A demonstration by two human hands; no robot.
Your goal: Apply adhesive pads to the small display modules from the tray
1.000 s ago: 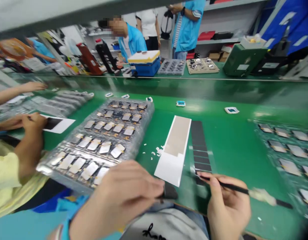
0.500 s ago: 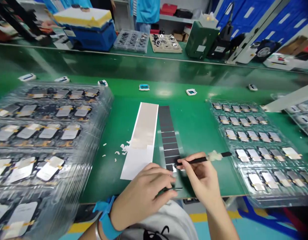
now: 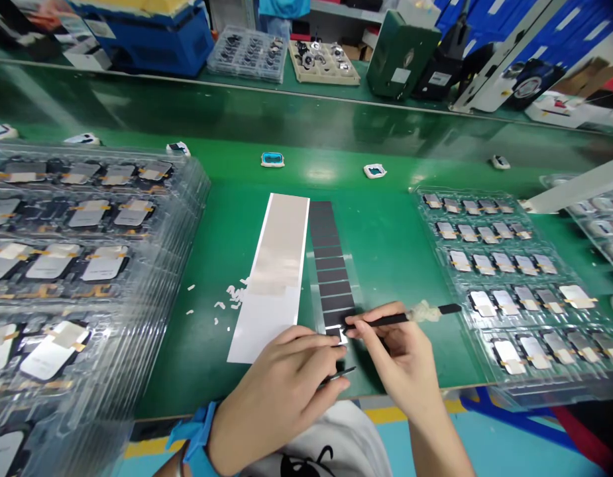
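My left hand [image 3: 281, 391] is closed at the near table edge, pinching a small flat dark part [image 3: 342, 373] whose pale end reaches the bottom of a strip of dark rectangular pads [image 3: 331, 268]. My right hand [image 3: 403, 361] grips black tweezers [image 3: 400, 318] wrapped with pale tape, tips touching the lowest pad beside my left fingertips. A long white and grey backing sheet [image 3: 276, 271] lies just left of the strip.
Stacked clear trays of small parts [image 3: 82, 252] fill the left; another tray [image 3: 509, 278] lies right. White scraps [image 3: 231, 296] are scattered by the sheet. Small white-framed parts [image 3: 272, 159] sit on the green conveyor belt [image 3: 286, 132]. Blue box, trays and a green machine [image 3: 400, 53] stand beyond.
The view swung down and right, and the co-worker left the frame. My hands came together at the strip's lower end; the tweezers now touch the lowest pad.
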